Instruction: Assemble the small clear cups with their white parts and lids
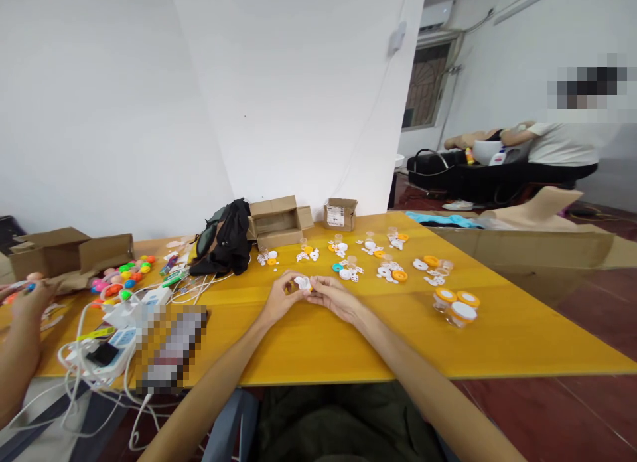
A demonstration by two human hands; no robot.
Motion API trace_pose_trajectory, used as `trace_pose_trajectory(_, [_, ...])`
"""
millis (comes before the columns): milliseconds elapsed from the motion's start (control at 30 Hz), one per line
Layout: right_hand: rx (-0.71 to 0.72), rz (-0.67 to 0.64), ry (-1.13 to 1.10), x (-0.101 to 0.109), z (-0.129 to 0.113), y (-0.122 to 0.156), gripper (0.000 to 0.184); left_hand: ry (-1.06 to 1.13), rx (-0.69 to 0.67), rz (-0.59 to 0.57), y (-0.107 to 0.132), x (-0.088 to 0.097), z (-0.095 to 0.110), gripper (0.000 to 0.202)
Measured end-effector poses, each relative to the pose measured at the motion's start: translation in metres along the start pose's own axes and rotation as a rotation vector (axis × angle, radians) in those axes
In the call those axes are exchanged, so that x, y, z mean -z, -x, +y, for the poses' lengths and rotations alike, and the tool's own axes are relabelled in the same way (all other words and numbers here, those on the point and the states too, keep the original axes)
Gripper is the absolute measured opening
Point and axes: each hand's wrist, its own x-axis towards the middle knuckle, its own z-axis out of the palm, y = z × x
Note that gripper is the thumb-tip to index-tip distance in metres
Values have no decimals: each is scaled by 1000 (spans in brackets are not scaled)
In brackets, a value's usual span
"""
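My left hand [283, 295] and my right hand [332, 297] meet above the near middle of the table, fingers closed around a small white piece [302, 283] with a bit of orange at its lower right. The fingers hide part of it, so its exact kind is unclear. Beyond my hands lie small groups of loose white parts [387, 271], orange rings [399, 275] and clear cups [352, 261]. One group has a teal ring [338, 267]. To the right stand three clear jars with orange-rimmed white lids [463, 311].
Open cardboard boxes [276, 222] and a black bag [223, 239] line the wall side. On the left are a phone [174, 349], power strips [122, 346] with tangled cables, and colourful balls [119, 274] near another person's hand [34, 299]. Someone sits at the far right.
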Motion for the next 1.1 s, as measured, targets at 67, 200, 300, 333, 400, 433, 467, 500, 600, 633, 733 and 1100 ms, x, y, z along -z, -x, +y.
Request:
trace_pose_trajectory(67, [-16,-9,-17,-1,0,0,32,18,-18,1,0,0,0,32])
trace_pose_trajectory(200, [-38,-15,-26,-3,-1,1,32,49,-58,-7,0,-1,0,31])
trace_pose_trajectory(300, [-49,4,-16,-5,-2,2,34,61,-70,-7,0,-1,-1,31])
trace_pose_trajectory(333, [-50,15,-9,-5,-2,2,35,62,-71,-7,0,-1,-1,31])
trace_pose_trajectory(400, [-50,32,10,-7,-2,2,37,61,-70,-8,0,-1,-1,30])
trace_pose_trajectory(433, [-50,37,19,-7,-2,2,37,61,-69,-9,0,-1,-1,30])
trace_pose_trajectory(467, [-50,40,22,-7,-2,2,37,62,-68,-10,0,-1,-1,30])
trace_pose_trajectory(500, [-52,41,18,-7,-2,2,38,64,-67,-11,0,-1,-1,30])
trace_pose_trajectory(600, [-54,36,-38,-7,-3,3,36,73,-57,3,0,-1,1,29])
trace_pose_trajectory(633, [-54,28,-60,-7,-3,3,34,76,-53,13,0,-1,1,29])
trace_pose_trajectory(733, [-48,-3,-86,-7,-3,5,28,87,-46,31,0,0,1,28])
trace_pose_trajectory(1100, [-67,-6,-29,-10,-1,5,43,150,-43,-13,-1,-1,-3,31])
